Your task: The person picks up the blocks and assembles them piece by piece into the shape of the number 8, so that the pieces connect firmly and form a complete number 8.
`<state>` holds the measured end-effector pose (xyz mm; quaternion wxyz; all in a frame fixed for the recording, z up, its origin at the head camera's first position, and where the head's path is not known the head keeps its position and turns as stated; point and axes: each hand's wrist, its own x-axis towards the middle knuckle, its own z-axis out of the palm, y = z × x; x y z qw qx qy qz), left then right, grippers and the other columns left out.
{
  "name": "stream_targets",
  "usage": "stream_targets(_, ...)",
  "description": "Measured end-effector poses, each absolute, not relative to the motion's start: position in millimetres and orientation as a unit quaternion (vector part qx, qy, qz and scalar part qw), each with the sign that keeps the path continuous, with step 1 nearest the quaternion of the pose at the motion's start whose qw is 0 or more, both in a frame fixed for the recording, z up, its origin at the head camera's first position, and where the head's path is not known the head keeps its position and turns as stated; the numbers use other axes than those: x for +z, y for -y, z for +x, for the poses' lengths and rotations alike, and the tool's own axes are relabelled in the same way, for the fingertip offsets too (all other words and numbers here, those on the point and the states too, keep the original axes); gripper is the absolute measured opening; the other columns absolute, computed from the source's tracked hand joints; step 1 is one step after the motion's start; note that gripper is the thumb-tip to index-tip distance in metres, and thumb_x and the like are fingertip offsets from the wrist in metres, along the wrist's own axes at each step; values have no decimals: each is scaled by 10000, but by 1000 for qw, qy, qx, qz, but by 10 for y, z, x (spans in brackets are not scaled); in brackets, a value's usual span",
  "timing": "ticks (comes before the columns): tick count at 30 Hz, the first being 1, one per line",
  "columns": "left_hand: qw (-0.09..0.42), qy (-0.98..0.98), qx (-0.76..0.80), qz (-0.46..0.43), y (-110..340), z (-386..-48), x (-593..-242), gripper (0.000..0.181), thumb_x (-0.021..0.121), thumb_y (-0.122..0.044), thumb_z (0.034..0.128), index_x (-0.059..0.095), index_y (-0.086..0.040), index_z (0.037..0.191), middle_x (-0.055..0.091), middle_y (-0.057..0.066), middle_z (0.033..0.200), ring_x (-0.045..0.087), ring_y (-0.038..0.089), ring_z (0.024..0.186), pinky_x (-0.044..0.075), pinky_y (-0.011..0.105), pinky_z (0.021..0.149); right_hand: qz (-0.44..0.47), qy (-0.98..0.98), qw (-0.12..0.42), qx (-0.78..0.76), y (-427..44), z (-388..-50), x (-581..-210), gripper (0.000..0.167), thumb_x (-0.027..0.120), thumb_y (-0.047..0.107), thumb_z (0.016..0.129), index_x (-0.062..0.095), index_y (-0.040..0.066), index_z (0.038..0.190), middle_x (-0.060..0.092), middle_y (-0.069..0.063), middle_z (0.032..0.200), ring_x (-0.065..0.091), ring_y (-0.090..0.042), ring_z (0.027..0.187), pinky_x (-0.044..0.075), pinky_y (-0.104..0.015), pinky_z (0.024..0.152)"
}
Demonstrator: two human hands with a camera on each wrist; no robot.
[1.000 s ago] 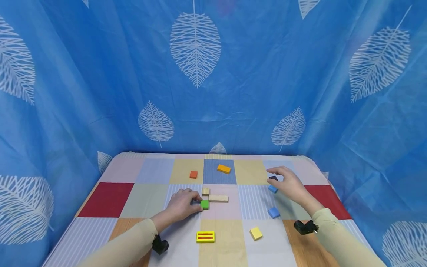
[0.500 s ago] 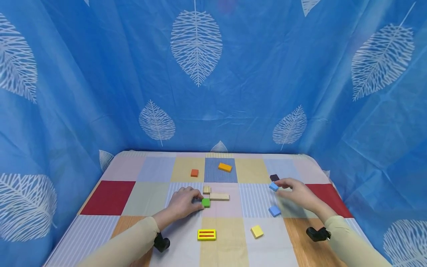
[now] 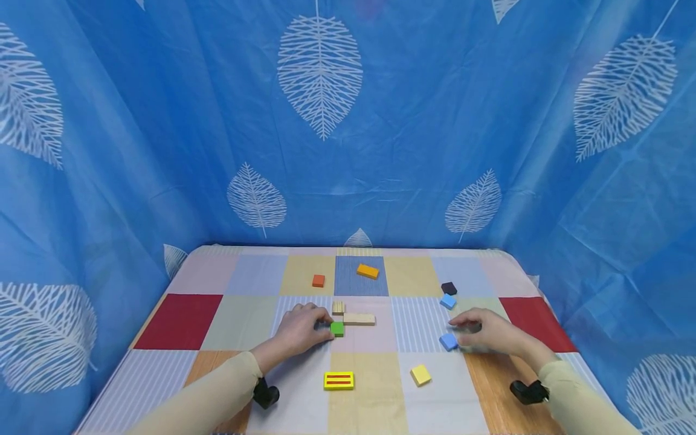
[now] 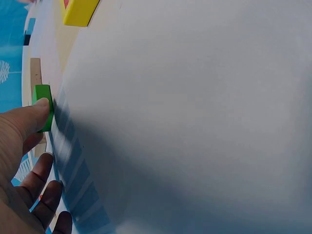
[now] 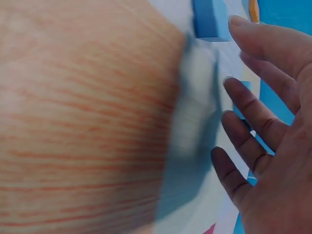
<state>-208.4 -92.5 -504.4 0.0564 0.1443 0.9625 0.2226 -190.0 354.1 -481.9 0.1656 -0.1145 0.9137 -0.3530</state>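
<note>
My left hand (image 3: 301, 330) pinches a green block (image 3: 338, 329) between thumb and index finger; in the left wrist view the thumb lies on the face of the green block (image 4: 43, 107). The green block is beside a plain wooden plank (image 3: 359, 319) and a small striped wooden block (image 3: 338, 308). At the right, my right hand (image 3: 492, 331) hovers by a blue block (image 3: 449, 342), thumb and fingers apart. The right wrist view has the thumb close to the blue block (image 5: 211, 19), with nothing gripped. Another blue block (image 3: 448, 301) lies farther back, against a dark block (image 3: 449, 288).
A yellow block with red stripes (image 3: 339, 380) and a plain yellow block (image 3: 420, 375) lie near the front. An orange-red block (image 3: 318, 280) and an orange block (image 3: 368, 271) are at the back. A blue leaf-print curtain (image 3: 348, 163) surrounds the patchwork-covered table (image 3: 179, 323).
My right hand came to the farther blue block, touched it, let it go beside the dark block, and has moved nearer to the other blue block. The left hand stays at the green block.
</note>
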Motion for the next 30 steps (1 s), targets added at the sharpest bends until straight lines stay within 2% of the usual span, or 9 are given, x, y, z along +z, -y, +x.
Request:
stream_targets(5,53,-963,221,148,929,-2089,-5039,247,838,-364,845,735,-258,1043,623,-53,1052,504,191,967,417,450,867,-142,-910,145,-362,-3593,-1869,-4909,396,833,253,862,729,146,1229,648,-40,1212,561,-263,1111,506,-420,922)
stream_targets(12,51,-963,220,150,925,-2098,-5040,252,842,-361,841,736,-254,1044,623,-52,1051,504,195,969,417,449,861,-114,-918,123,-358,-3619,-1827,-5021,342,826,342,864,744,280,1191,627,29,1191,471,-259,1173,454,-459,951)
stream_targets(17,52,-962,222,153,921,-2094,-5038,246,837,-356,849,737,-254,1049,626,-49,1061,506,199,976,416,454,869,-117,-917,121,-361,-3624,-1815,-5044,333,813,345,876,744,282,1195,624,23,1208,462,-275,1188,439,-491,959)
stream_targets(30,49,-961,225,153,933,-2069,-5027,253,841,-359,846,743,-247,1050,635,-44,1060,511,205,979,415,444,862,-127,-917,111,-363,-3619,-1809,-5098,287,813,325,875,762,290,1155,612,17,1175,454,-272,1166,428,-472,926)
